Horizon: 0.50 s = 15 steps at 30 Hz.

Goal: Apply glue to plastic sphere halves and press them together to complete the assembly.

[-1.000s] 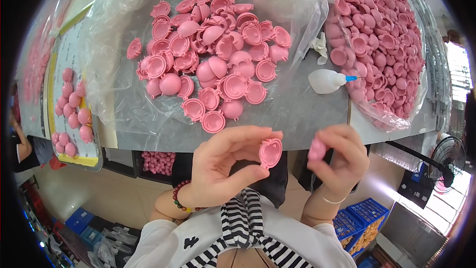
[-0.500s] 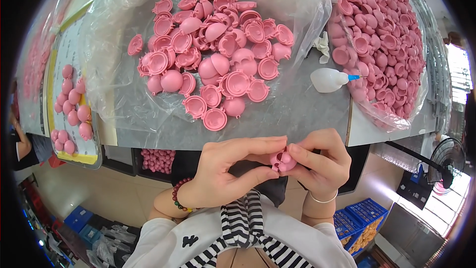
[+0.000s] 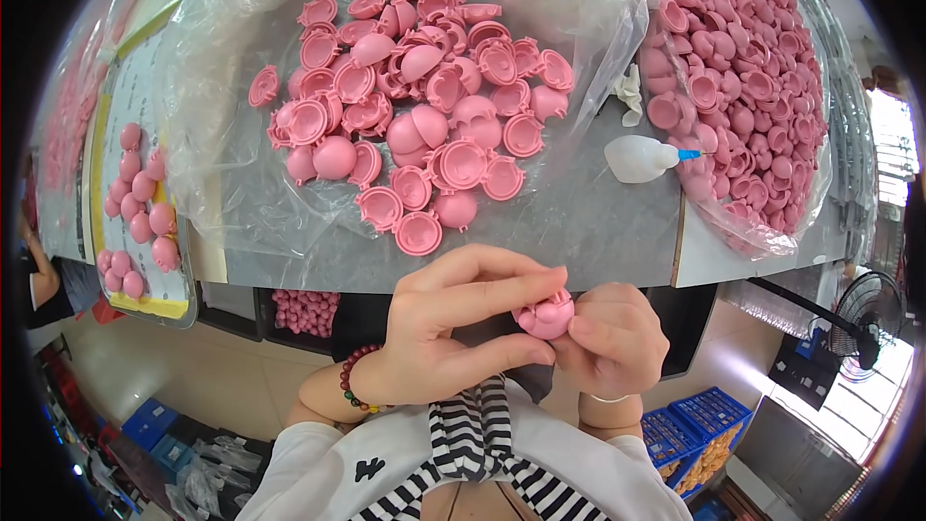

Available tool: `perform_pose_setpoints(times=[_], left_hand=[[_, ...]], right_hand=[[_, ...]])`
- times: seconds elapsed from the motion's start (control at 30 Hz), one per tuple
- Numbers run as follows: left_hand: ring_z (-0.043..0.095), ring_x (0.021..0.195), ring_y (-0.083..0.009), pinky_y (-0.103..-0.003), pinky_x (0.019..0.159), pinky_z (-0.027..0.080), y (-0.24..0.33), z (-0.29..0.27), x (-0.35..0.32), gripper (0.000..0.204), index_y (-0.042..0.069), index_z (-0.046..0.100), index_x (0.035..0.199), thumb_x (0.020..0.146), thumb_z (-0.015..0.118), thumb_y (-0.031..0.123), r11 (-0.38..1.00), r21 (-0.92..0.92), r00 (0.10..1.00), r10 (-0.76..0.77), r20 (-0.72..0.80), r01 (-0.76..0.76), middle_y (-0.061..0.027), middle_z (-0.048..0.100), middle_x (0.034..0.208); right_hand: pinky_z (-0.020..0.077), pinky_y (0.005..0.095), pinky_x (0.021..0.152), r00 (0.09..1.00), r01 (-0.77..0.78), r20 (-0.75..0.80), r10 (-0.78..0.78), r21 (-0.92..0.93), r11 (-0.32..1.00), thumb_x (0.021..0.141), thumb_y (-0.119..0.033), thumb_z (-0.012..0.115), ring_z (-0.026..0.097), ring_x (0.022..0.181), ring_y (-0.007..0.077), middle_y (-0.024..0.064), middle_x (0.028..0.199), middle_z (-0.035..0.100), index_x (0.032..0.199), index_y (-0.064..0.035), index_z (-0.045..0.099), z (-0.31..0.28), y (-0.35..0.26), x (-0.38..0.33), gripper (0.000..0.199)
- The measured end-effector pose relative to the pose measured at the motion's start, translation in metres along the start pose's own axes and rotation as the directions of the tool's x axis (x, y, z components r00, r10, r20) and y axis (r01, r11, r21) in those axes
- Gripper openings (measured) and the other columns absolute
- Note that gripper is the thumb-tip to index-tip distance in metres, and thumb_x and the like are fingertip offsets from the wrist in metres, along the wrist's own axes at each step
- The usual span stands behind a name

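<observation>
Between my two hands, just off the near edge of the table, is a small rounded pink plastic piece with little tabs and a hollow on its upper side. My left hand grips it between thumb and fingers from the left. On the other side, my right hand has its fingers curled, with the thumb against the piece. A loose heap of pink half-shells lies on clear plastic sheeting beyond my hands. Some shells show their hollow side, others their round back.
A white squeeze bottle with a blue tip lies right of the heap. Farther right is a large clear bag full of pink shells. At left, a tray carries pink balls. A crumpled white tissue lies near the bottle.
The pink piece has turned, so more of its rounded side shows. My right hand has moved slightly down and its fingers have curled in more. The left thumb has dropped a little.
</observation>
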<state>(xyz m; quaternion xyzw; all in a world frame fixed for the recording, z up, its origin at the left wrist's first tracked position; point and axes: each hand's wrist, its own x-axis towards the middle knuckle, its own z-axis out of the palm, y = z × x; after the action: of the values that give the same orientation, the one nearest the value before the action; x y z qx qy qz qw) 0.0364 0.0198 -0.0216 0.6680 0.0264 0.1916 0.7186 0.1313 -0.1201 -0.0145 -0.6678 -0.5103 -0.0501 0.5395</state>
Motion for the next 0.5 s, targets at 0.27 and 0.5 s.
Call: perform_pose_setpoints(times=[0.27, 0.5], left_hand=[[0.058, 0.08, -0.019, -0.027, 0.069, 0.045, -0.0068, -0.0023, 0.0002, 0.042, -0.004, 0.06, 0.1, 0.063, 0.074, 0.01, 0.996, 0.038, 0.996, 0.083, -0.034, -0.082, -0.0142, 0.061, 0.094], [0.057, 0.074, -0.0187, -0.026, 0.063, 0.043, -0.0088, -0.005, -0.0015, 0.037, -0.003, 0.063, 0.095, 0.063, 0.074, 0.011, 0.987, 0.038, 0.986, 0.157, -0.048, -0.155, -0.0142, 0.062, 0.092]], right_hand=[[0.0464, 0.0265, 0.052, 0.992, 0.119, 0.033, -0.118, -0.054, 0.991, 0.057, 0.002, 0.066, 0.055, 0.062, 0.0195, 0.007, 0.076, 0.058, 0.082, -0.001, 0.059, 0.0026, 0.0021, -0.0023, 0.026], [0.0466, 0.0267, 0.052, 0.99, 0.128, 0.06, -0.126, -0.028, 0.991, 0.058, 0.001, 0.065, 0.055, 0.063, 0.0201, 0.0077, 0.077, 0.058, 0.084, -0.0005, 0.06, 0.0022, -0.0004, -0.0002, 0.027]])
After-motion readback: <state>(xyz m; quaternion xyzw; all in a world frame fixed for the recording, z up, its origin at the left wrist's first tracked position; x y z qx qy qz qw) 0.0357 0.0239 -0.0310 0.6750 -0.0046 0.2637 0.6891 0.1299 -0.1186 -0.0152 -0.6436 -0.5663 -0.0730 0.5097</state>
